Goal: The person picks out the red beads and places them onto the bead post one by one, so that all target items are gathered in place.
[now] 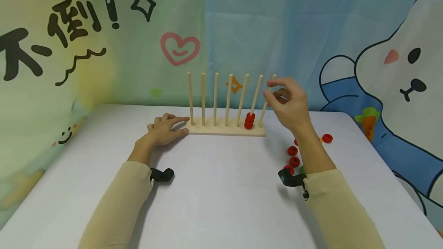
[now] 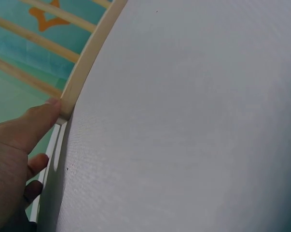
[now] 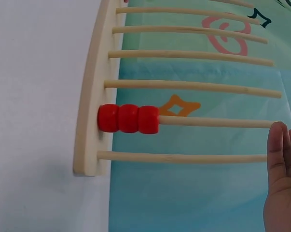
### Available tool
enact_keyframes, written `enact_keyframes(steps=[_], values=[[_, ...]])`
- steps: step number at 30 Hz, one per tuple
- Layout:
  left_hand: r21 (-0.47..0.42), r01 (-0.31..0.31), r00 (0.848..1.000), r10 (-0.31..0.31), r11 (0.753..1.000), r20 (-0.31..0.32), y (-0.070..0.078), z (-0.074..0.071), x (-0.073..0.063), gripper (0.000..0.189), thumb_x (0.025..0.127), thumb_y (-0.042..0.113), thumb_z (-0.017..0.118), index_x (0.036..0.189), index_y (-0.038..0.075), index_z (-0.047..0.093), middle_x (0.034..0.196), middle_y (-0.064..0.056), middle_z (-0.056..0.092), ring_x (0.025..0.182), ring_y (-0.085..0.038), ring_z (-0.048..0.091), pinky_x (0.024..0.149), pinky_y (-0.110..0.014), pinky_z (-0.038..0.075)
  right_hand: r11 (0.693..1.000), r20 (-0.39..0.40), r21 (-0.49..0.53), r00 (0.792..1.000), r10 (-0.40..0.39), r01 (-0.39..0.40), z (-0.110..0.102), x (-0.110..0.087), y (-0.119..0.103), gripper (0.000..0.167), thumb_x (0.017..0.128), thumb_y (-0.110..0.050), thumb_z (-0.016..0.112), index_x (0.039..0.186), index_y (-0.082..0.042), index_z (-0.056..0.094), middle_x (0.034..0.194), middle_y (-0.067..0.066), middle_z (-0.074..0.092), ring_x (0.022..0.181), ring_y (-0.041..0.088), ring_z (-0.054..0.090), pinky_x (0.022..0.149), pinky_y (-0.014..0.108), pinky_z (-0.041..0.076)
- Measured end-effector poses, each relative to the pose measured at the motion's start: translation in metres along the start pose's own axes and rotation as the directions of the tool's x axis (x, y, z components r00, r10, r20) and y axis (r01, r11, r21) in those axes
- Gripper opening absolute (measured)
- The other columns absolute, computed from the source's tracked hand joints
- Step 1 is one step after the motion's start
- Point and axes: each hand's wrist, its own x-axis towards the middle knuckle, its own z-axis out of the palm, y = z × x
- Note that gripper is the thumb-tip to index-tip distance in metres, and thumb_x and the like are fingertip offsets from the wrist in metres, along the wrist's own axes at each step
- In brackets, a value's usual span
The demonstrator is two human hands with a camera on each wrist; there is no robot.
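A wooden peg stand (image 1: 221,130), a long base with a row of upright pegs, stands towards the back of the table. My left hand (image 1: 164,129) holds its left end between thumb and index finger; in the left wrist view the thumb (image 2: 41,118) presses the base's front corner. Three red beads (image 3: 129,119) are stacked on the second peg from the right. By the top of the rightmost peg is my right hand (image 1: 290,105), thumb and index finger apart, with no bead visible between them. The right wrist view shows its fingers (image 3: 276,152) straight, partly cut off by the frame.
Several loose red beads (image 1: 294,161) lie on the white table (image 1: 221,195) beside and under my right forearm. Another red bead (image 1: 327,138) is right of it, beside a partly hidden yellow one. A green bead (image 1: 302,170) barely shows. A printed cloth (image 1: 249,30) hangs behind.
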Motion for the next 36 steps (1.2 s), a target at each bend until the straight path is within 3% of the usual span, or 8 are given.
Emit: enact_keyframes(steps=[7,15,24,29,36], values=[[-0.013,-0.001,1.000,0.001,1.000,-0.011,0.000,0.002,-0.002,0.063,0.099,0.064,0.052,0.156,0.039,0.042,0.159,-0.015,0.030,0.140,-0.049,0.025,0.096,-0.065,0.024,0.999,0.030,-0.024,0.999,0.027,-0.026,0.001,-0.010,0.004,0.025,0.097,-0.001,0.069,0.122,-0.001,0.066,0.119,0.008,0.062,0.076,0.016,0.067,0.074,0.020,0.056],[-0.006,0.001,1.000,-0.001,1.000,-0.009,0.003,0.005,-0.002,0.063,0.099,0.064,0.051,0.157,0.039,0.042,0.159,-0.015,0.031,0.139,-0.047,0.027,0.097,-0.065,0.025,0.999,0.053,-0.036,0.999,0.011,-0.009,-0.004,-0.021,0.008,0.027,0.094,0.004,0.069,0.121,-0.001,0.067,0.113,0.014,0.064,0.073,0.020,0.064,0.070,0.019,0.054],[-0.005,0.007,1.000,-0.007,1.000,-0.021,0.002,0.000,-0.002,0.062,0.100,0.063,0.051,0.157,0.039,0.042,0.159,-0.015,0.030,0.140,-0.048,0.026,0.098,-0.066,0.024,0.996,0.087,-0.089,0.996,0.008,0.000,-0.011,-0.025,0.010,0.025,0.096,0.000,0.068,0.121,-0.003,0.068,0.105,0.003,0.066,0.071,0.012,0.063,0.072,0.019,0.054],[-0.017,0.000,1.000,-0.001,1.000,-0.019,0.002,-0.002,-0.003,0.062,0.100,0.062,0.052,0.156,0.039,0.042,0.159,-0.015,0.030,0.140,-0.048,0.026,0.097,-0.066,0.024,0.995,0.077,-0.100,0.997,0.023,-0.015,-0.018,-0.031,0.007,0.025,0.096,0.002,0.067,0.121,-0.004,0.069,0.103,0.004,0.066,0.072,0.010,0.064,0.074,0.017,0.054],[-0.017,0.002,1.000,-0.002,1.000,-0.010,0.003,0.001,-0.002,0.062,0.100,0.062,0.052,0.156,0.039,0.043,0.159,-0.015,0.030,0.139,-0.049,0.026,0.097,-0.066,0.024,0.986,0.098,-0.156,0.992,0.076,-0.060,-0.023,-0.039,-0.026,0.020,0.096,0.006,0.065,0.117,0.007,0.066,0.104,0.014,0.069,0.075,0.021,0.064,0.085,0.015,0.052]])
